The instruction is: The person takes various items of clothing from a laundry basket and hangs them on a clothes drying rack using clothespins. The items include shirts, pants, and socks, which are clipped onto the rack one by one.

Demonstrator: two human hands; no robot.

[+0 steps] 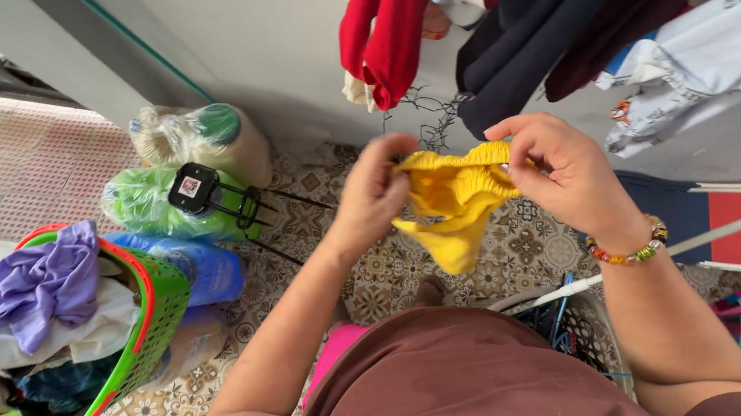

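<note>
both hands, left hand (pixel 375 191) and right hand (pixel 561 168), pinch the elastic edge of a small yellow garment (pixel 457 207) held at chest height below the hanging clothes (pixel 554 20), seemingly being straightened; the laundry basket (pixel 140 346) sits at left.

Soft even daylight, faint shadows, sharp centre, wide-angle stretch at edges
</note>
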